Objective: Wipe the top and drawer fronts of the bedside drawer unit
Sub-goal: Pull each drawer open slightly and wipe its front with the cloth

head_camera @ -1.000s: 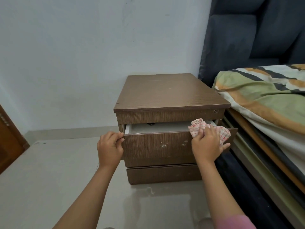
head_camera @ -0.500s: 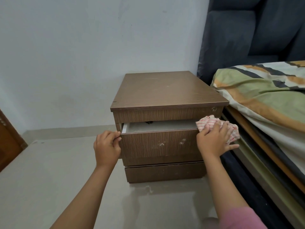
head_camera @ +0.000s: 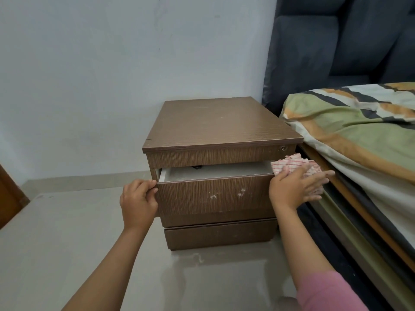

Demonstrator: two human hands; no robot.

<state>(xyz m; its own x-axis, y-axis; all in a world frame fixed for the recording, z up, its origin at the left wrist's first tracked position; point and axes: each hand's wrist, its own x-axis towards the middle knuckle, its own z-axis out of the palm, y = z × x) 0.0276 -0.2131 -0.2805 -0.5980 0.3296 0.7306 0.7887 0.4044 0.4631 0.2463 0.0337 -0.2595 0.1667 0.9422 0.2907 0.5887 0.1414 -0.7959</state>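
Observation:
A brown wood-grain bedside drawer unit [head_camera: 215, 122] stands against the white wall beside the bed. Its upper drawer [head_camera: 215, 194] is pulled partly out, showing a pale interior, and white smudges mark its front. The lower drawer [head_camera: 220, 235] is closed. My left hand [head_camera: 138, 199] grips the upper drawer's left top corner. My right hand [head_camera: 296, 187] presses a pink-and-white checked cloth [head_camera: 289, 166] against the drawer's right top corner, fingers spread toward the bed.
A bed with a green, orange and black striped cover [head_camera: 359, 131] and a dark padded headboard [head_camera: 336, 46] stands close on the right. Its wooden side rail [head_camera: 359, 212] runs beside the unit. Pale tiled floor [head_camera: 67, 243] lies to the left, with a brown door edge [head_camera: 9, 198].
My right hand with the cloth has slid right along the drawer's top edge to its right corner. My left hand has kept its grip on the left corner.

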